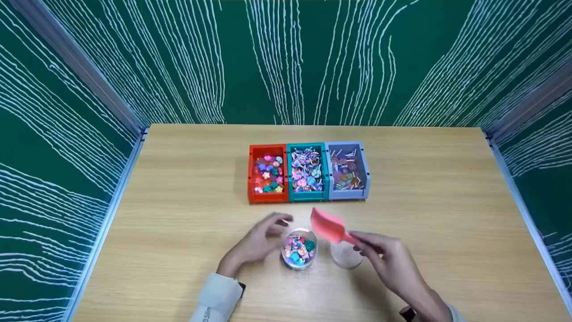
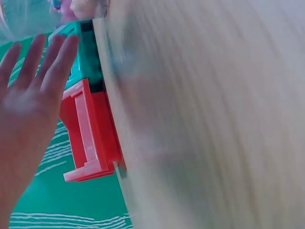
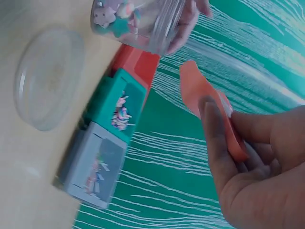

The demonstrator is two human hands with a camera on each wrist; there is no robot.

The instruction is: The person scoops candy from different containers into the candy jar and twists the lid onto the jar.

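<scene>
My right hand (image 1: 393,259) grips a pink scoop (image 1: 328,225) by its handle, with the bowl raised above the table beside the jar. In the right wrist view, the thumb and fingers pinch the scoop (image 3: 195,86). A clear jar (image 1: 299,248) with colourful beads and charms in it stands uncovered on the table. Just left of the jar is my left hand (image 1: 259,239), its fingers extended and gripping nothing; in the left wrist view they look straight below the jar (image 2: 47,19). A clear round lid (image 1: 346,256) lies right of the jar, partly behind my right hand.
Three joined bins stand behind the jar: a red bin (image 1: 268,197) with beads, a teal bin (image 1: 308,196) with mixed charms, and a grey-lilac bin (image 1: 348,195) with small stick-like pieces. Green panels with white lines (image 1: 277,62) enclose the wooden table (image 1: 187,179).
</scene>
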